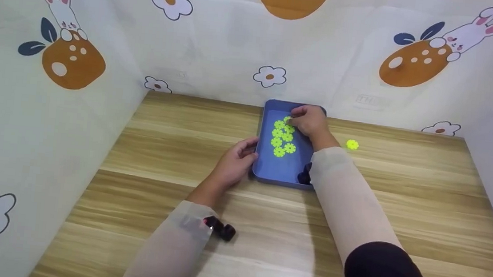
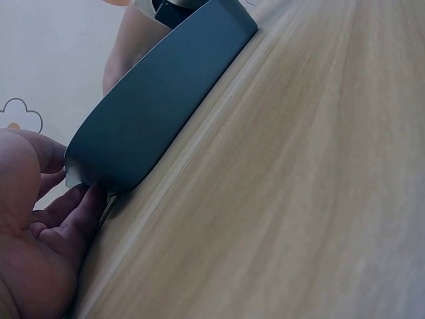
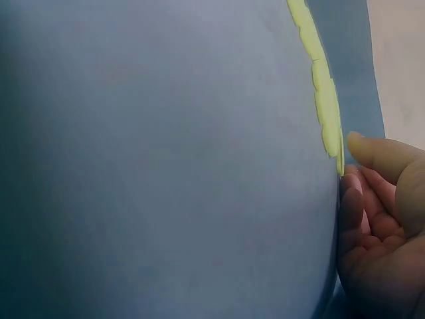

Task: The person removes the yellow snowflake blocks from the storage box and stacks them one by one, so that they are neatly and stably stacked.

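A blue rectangular tray (image 1: 288,169) stands on the wooden table against the back wall. Several yellow-green notched, flower-like discs (image 1: 279,151) lie in a cluster on its floor. My left hand (image 1: 237,162) rests its fingers and thumb against the tray's left outer wall; the left wrist view shows the fingertips right at a corner of the tray (image 2: 143,109). Over the tray, my right hand (image 1: 310,121) has its thumb tip right at the farthest disc (image 1: 288,120). In the right wrist view a gap separates the thumb from the loosely bent fingers beside the discs (image 3: 325,106).
One more yellow-green disc (image 1: 352,144) lies on the table (image 1: 403,179) to the right of the tray, close to my right forearm. Behind the table hangs a pale cloth (image 1: 220,29) printed with flowers and rabbits. Small black cameras (image 1: 220,229) are strapped to both wrists.
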The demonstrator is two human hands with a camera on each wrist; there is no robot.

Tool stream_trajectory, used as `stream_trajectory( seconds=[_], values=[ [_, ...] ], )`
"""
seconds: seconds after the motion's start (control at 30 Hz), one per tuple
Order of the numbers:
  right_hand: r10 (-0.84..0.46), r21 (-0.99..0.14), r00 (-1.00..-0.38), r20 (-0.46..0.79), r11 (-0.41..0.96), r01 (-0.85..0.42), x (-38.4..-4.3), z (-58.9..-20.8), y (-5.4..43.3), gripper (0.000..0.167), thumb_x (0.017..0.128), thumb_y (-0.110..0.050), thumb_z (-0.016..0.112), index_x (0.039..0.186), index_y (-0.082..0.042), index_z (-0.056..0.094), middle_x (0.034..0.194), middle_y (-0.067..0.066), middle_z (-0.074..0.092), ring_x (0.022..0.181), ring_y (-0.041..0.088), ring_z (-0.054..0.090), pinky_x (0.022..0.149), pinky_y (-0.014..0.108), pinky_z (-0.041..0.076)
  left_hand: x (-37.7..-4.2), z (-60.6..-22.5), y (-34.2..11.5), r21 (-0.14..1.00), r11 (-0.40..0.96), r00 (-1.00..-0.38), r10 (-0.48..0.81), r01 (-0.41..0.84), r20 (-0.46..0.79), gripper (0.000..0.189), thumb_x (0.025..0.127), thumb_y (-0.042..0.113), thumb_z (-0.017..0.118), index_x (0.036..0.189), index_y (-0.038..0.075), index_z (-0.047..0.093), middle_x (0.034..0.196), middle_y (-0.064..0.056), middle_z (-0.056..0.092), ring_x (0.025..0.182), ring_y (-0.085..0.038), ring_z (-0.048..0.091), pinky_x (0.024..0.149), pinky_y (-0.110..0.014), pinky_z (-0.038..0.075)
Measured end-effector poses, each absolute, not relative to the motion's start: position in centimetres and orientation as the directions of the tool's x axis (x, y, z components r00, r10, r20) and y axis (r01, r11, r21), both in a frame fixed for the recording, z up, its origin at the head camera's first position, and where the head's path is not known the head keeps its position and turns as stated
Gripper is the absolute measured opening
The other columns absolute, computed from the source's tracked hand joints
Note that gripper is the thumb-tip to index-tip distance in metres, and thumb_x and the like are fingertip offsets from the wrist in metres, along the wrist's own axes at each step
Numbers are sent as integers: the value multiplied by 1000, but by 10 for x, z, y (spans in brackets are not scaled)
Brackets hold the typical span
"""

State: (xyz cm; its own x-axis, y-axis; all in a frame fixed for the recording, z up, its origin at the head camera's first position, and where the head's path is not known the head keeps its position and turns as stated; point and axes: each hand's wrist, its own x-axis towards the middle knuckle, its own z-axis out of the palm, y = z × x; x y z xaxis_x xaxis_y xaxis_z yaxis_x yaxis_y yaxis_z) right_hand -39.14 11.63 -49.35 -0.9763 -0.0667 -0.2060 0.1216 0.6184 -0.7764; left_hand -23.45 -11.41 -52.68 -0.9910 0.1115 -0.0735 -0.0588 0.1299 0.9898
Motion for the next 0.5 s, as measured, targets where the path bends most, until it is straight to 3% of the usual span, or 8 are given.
stream_trajectory(
  seconds=[0.5],
  values=[
    [-54,-751,-979,-194,650,113,-390,-491,113,35,92,-12,79,126,-8,76,122,12,73,112,26,66,104,44,58,-235,-527,-113,996,90,-991,125,-28,-39,52,105,3,59,156,1,52,159,-19,56,146,-35,57,123,-45,49]
  ],
)
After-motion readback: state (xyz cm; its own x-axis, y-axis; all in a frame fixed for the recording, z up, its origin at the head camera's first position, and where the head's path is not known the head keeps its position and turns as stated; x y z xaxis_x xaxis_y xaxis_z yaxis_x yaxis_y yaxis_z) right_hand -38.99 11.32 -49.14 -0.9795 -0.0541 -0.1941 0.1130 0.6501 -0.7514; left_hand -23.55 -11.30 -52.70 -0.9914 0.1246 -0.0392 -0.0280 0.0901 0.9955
